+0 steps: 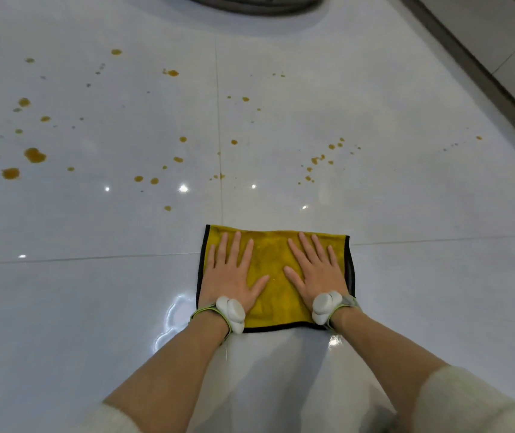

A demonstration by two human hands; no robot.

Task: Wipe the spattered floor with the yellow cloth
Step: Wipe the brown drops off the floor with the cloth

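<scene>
A yellow cloth (273, 254) with a dark hem lies flat on the glossy white tiled floor (94, 292), just in front of me. My left hand (232, 273) presses palm-down on its left half, fingers spread. On the right half rests my right hand (315, 270), also flat with fingers apart. Neither hand grips the cloth. Orange-brown spatters (34, 155) dot the floor beyond the cloth, thickest at the far left, with more drops (321, 157) to the right. Both wrists carry white strapped devices.
A round metal base (250, 3) stands at the top edge of the view. A dark threshold strip (484, 73) runs diagonally along the right side. Wet sheen (172, 320) lies on the tile left of my left wrist.
</scene>
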